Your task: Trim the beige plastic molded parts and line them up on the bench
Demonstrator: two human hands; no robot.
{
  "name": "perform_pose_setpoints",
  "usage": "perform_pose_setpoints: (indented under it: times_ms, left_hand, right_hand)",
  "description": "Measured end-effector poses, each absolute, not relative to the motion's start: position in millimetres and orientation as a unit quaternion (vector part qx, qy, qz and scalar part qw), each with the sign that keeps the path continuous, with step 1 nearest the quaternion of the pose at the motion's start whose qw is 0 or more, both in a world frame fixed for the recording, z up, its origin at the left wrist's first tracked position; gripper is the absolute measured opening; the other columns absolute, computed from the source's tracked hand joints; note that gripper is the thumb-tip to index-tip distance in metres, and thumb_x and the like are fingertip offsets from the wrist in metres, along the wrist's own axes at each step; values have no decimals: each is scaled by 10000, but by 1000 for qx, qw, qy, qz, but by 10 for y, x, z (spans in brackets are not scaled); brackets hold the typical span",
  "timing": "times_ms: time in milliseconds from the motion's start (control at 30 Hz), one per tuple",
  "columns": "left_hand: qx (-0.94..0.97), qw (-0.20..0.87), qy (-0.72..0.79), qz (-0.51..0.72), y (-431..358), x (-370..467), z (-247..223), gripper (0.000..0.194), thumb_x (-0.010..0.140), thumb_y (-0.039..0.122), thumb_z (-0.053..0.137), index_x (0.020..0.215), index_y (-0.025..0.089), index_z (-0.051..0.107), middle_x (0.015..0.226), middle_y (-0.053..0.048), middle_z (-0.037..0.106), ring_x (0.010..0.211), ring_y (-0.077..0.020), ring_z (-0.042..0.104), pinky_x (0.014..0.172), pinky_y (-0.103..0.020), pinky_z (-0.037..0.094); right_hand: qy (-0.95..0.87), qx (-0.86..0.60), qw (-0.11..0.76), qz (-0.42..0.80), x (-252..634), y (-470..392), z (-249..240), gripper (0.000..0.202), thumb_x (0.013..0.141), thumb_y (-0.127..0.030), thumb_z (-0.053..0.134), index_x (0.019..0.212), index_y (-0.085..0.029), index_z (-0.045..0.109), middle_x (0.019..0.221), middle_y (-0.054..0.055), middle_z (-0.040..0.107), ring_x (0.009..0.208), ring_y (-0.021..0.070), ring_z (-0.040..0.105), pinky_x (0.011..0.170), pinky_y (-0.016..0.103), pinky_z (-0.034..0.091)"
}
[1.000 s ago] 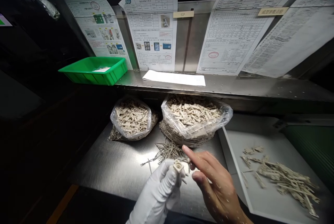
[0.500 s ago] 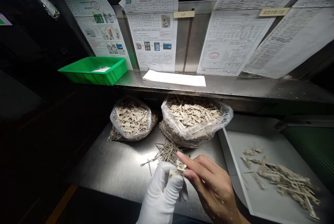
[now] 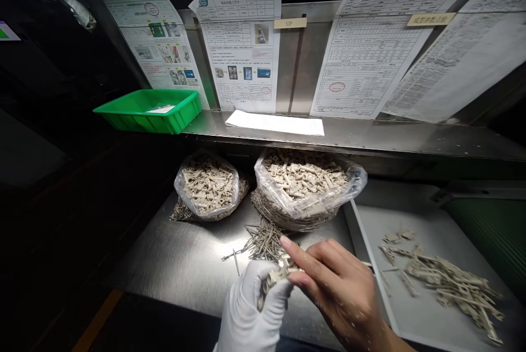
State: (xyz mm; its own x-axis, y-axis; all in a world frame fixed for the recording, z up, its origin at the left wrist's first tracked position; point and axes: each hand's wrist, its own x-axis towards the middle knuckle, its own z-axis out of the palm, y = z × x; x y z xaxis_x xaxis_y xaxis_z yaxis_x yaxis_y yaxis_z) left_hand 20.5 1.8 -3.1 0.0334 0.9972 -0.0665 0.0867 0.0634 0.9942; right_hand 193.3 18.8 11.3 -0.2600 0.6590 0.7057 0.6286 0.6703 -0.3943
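My left hand [image 3: 253,308], in a white glove, is closed around a beige moulded plastic part [image 3: 271,280] with round hollow ends. My bare right hand [image 3: 341,286] pinches the far end of that part between thumb and fingers, with the index finger stretched along its top. A thin pale piece sticks out to the right behind the right hand's knuckles. Just beyond the hands lies a heap of thin sprue sticks [image 3: 266,240] on the metal table [image 3: 181,270]. The hands hide most of the held part.
Behind the heap stand a smaller plastic bag [image 3: 236,190] and a larger plastic bag [image 3: 304,209], both full of beige parts. A grey tray [image 3: 370,248] at right holds loose moulded parts [image 3: 456,286]. The shelf [image 3: 370,136] above carries a green bin [image 3: 181,116] and folded paper [image 3: 275,123].
The beige part has turned in my hands, showing its round ends more. My right hand has shifted slightly right and its wrist has swung outward. Bags, heap and tray are unchanged.
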Motion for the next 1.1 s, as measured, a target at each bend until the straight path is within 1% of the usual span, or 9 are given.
perform_pose_setpoints:
  times_ms: [167,367,500,633,800,867,967,1033,1100]
  left_hand:
    - [571,437,535,444,21,135,-52,419,961,610,633,770,237,636,633,28,514,584,-144,466,620,-299,334]
    - [537,528,514,410,30,121,14,455,967,639,596,786,222,609,644,25,511,595,-148,465,615,-290,350]
    - [532,532,508,419,5,121,43,458,956,636,619,761,223,587,635,24,542,592,-146,485,623,-286,358]
    - [543,505,506,440,-24,139,40,465,941,657,628,770,225,629,636,17,583,585,-146,513,627,-284,362]
    - [543,511,511,429,-22,140,83,497,948,674,602,749,219,588,635,23,532,595,-142,496,627,-287,359]
    - [511,564,510,401,-4,122,111,562,923,745,569,750,210,565,610,35,490,571,-126,448,594,-274,348]
    - [392,743,437,322,38,87,140,629,905,833,470,708,236,466,455,94,348,424,-82,264,460,-252,225]
    - [319,840,339,280,63,66,153,587,932,787,496,698,257,408,387,131,249,359,-66,154,408,-248,146]
    - [294,878,269,264,72,45,166,524,945,693,598,724,259,405,372,151,226,334,-56,114,383,-231,116]
  right_hand:
    - [-810,-403,426,-31,1924,214,176,350,1041,-213,642,1385,-156,669,731,18,632,644,163,506,580,286,403]
    - [-816,-384,431,7,1926,212,127,300,1051,-223,628,1332,-146,698,703,10,594,613,148,531,562,268,418]
    - [-798,-380,463,70,1907,195,82,356,1087,-271,565,1424,-188,647,747,17,617,655,151,566,591,262,459]
    - [-784,-396,474,61,1871,188,54,466,1106,-373,512,1548,-229,537,779,30,636,689,166,582,622,275,490]
    - [-781,-385,487,68,1851,162,44,389,1071,-259,587,1453,-209,643,735,14,620,642,154,572,577,260,463]
    - [-776,-378,496,94,1850,158,52,368,1080,-280,571,1427,-201,666,723,11,607,632,151,566,566,257,458]
    - [-765,-375,506,137,1842,168,73,386,1101,-360,527,1426,-209,669,730,12,597,645,143,580,566,243,469]
    - [-761,-377,508,143,1832,177,86,392,1095,-391,536,1418,-219,677,728,8,593,647,135,582,565,234,471]
    - [-764,-376,504,141,1823,179,93,385,1091,-396,547,1405,-225,686,719,3,591,643,132,577,562,231,470]
